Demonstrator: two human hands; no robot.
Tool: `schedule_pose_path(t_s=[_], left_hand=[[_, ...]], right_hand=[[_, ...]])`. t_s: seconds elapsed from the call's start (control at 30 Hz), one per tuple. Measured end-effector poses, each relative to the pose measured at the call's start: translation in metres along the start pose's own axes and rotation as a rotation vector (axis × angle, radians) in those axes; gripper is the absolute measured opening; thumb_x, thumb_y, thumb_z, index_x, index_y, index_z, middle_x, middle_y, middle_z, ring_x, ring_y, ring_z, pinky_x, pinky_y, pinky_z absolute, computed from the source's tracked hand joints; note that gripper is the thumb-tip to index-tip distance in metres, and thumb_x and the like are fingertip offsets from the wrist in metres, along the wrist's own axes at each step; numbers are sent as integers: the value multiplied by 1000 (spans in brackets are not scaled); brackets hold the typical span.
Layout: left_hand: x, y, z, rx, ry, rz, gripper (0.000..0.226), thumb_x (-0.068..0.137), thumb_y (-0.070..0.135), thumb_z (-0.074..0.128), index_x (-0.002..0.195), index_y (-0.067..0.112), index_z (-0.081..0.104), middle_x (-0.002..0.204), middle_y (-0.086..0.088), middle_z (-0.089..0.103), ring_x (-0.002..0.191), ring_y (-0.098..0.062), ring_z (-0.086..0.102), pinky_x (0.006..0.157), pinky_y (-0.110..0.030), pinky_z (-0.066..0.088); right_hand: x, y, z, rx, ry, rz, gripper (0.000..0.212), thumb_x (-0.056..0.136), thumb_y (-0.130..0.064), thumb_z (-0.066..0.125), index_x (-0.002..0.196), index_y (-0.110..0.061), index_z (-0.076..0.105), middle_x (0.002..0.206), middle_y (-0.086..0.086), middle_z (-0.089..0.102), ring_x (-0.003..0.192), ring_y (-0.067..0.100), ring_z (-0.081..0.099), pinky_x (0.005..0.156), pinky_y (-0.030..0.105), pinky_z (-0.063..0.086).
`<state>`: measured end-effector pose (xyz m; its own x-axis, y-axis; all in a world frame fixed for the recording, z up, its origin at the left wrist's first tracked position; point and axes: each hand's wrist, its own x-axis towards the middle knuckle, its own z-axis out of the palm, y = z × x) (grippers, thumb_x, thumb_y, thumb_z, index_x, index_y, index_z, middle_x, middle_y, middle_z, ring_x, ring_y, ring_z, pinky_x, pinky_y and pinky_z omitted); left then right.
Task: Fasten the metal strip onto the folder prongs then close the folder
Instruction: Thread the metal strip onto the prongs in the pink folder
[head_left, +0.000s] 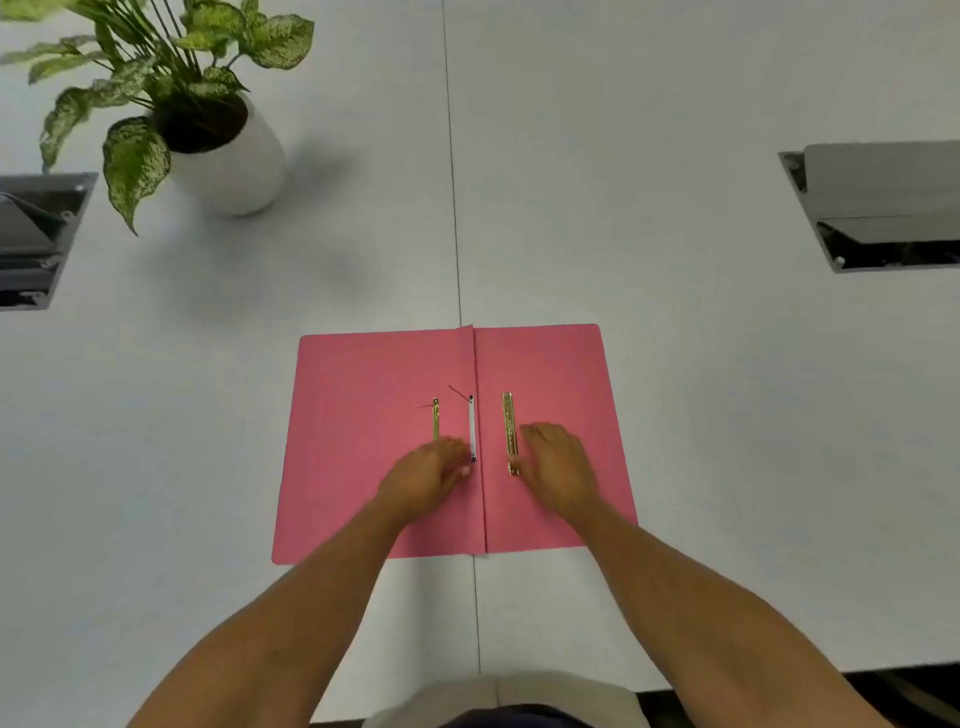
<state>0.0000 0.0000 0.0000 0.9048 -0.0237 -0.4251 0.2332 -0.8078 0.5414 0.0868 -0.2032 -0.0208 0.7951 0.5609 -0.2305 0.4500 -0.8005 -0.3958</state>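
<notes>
A pink folder (363, 457) lies open flat on the white table, its spine fold running down the middle. A gold metal strip (510, 431) lies lengthwise on the right flap. On the left flap sit a thinner gold fastener piece (436, 418) and a white band (471, 426) along the spine, with thin prongs sticking up at its far end. My left hand (428, 475) rests over the near end of the fastener and band, fingers curled there. My right hand (558, 465) lies flat just right of the gold strip, fingertips touching its side.
A potted plant in a white pot (234, 161) stands far left. Open cable hatches sit in the table at the left edge (31, 239) and at the far right (883, 208). A seam (454, 208) runs down the table's middle.
</notes>
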Motion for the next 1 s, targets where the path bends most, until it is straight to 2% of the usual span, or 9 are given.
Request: schedule_pose_path(t_s=[0.07, 0.17, 0.33, 0.5, 0.6, 0.67, 0.7, 0.87, 1.0], left_hand=[[-1, 1, 4, -68, 57, -33, 33, 96, 31, 50, 127, 22, 60, 136, 0, 60, 124, -24, 56, 102, -38, 47], [-4, 6, 7, -109, 81, -78, 29, 97, 28, 50, 120, 21, 64, 124, -2, 68, 113, -27, 63, 94, -41, 51], [-1, 8, 9, -115, 93, -98, 30, 97, 27, 49, 123, 20, 64, 120, -8, 69, 109, -32, 64, 92, -45, 52], [0, 6, 10, -126, 101, -105, 29, 97, 31, 48, 119, 23, 65, 114, -3, 71, 102, -30, 65, 85, -43, 53], [1, 5, 12, -145, 113, -111, 28, 97, 32, 49, 118, 22, 65, 116, -4, 71, 105, -30, 65, 88, -43, 53], [2, 4, 13, -160, 120, -118, 28, 97, 32, 49, 117, 23, 66, 116, -3, 71, 105, -29, 65, 89, -43, 53], [2, 4, 13, -166, 124, -120, 27, 97, 32, 50, 116, 23, 66, 116, -2, 71, 105, -28, 65, 89, -43, 53], [3, 3, 15, -190, 132, -110, 29, 96, 36, 50, 116, 22, 67, 116, 0, 71, 105, -25, 65, 90, -39, 52], [2, 2, 15, -234, 177, -92, 41, 94, 44, 51, 123, 17, 62, 125, -3, 67, 114, -22, 59, 98, -37, 47]], right_hand=[[-3, -1, 3, 24, -43, -11, 37, 92, -35, 59, 122, -14, 60, 115, 6, 66, 106, 25, 56, 91, 36, 41], [-8, -5, 5, 48, -62, -4, 25, 93, -27, 59, 112, -13, 68, 103, 7, 70, 94, 24, 58, 84, 35, 45], [-6, -9, 4, 36, -67, -14, 19, 94, -14, 58, 104, -8, 73, 97, 11, 71, 92, 27, 59, 79, 38, 48], [-4, -13, 6, -16, -75, -30, 18, 90, -2, 56, 100, -5, 71, 97, 13, 70, 92, 29, 60, 75, 35, 45], [-5, -17, 5, -135, -56, -88, 14, 76, 5, 70, 88, -2, 71, 84, 15, 71, 77, 30, 64, 64, 33, 49], [-7, -19, 5, -216, -32, -130, 24, 57, 5, 85, 73, -5, 71, 65, 10, 68, 58, 24, 63, 51, 27, 49], [-8, -21, 5, -246, -11, -138, 27, 52, 4, 88, 71, -6, 71, 62, 8, 67, 54, 22, 62, 49, 26, 49], [-8, -20, 10, -316, 38, -139, 31, 54, 1, 88, 77, -8, 70, 65, 6, 66, 56, 20, 61, 52, 29, 51], [-12, -22, 8, -257, 34, -107, 28, 61, 2, 84, 83, -6, 69, 71, 8, 66, 61, 22, 63, 55, 30, 52]])
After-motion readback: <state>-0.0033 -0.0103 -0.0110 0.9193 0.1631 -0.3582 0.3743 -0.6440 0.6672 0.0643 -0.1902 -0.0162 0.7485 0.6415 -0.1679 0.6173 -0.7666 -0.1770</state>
